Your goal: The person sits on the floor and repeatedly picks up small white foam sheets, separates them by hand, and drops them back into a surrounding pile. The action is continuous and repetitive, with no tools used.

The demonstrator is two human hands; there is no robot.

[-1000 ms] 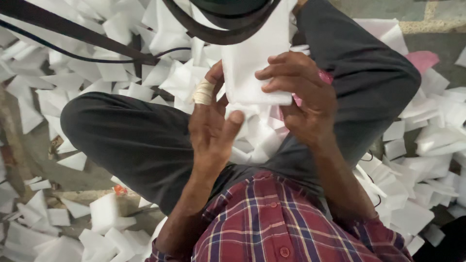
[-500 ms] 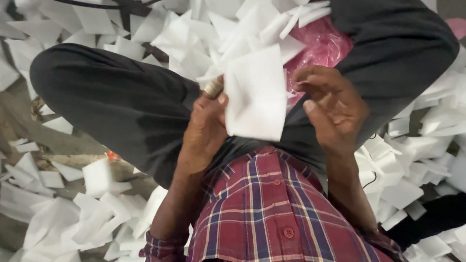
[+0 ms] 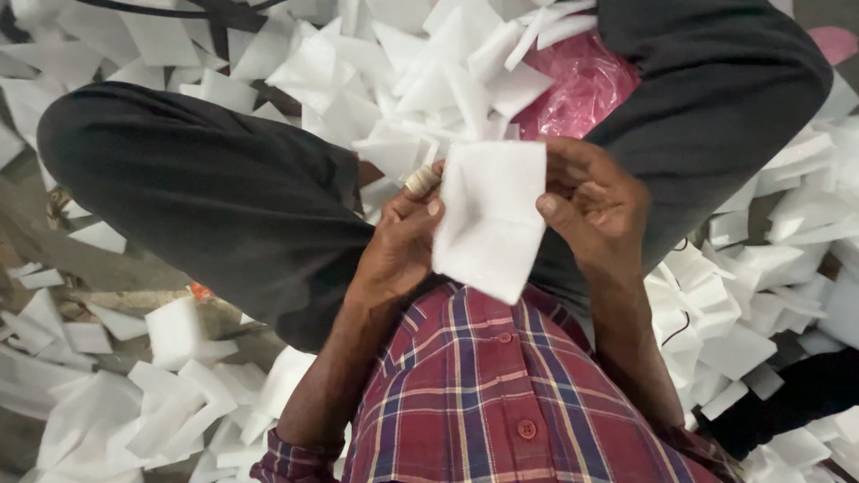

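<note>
I see my left hand [image 3: 398, 246], one finger taped, pinching the left edge of one white foam sheet [image 3: 488, 219] above my lap. My right hand [image 3: 595, 206] pinches its right edge. Beyond, a pink plastic bag [image 3: 582, 85] lies among too many loose foam pieces [image 3: 403, 80] to count.
</note>
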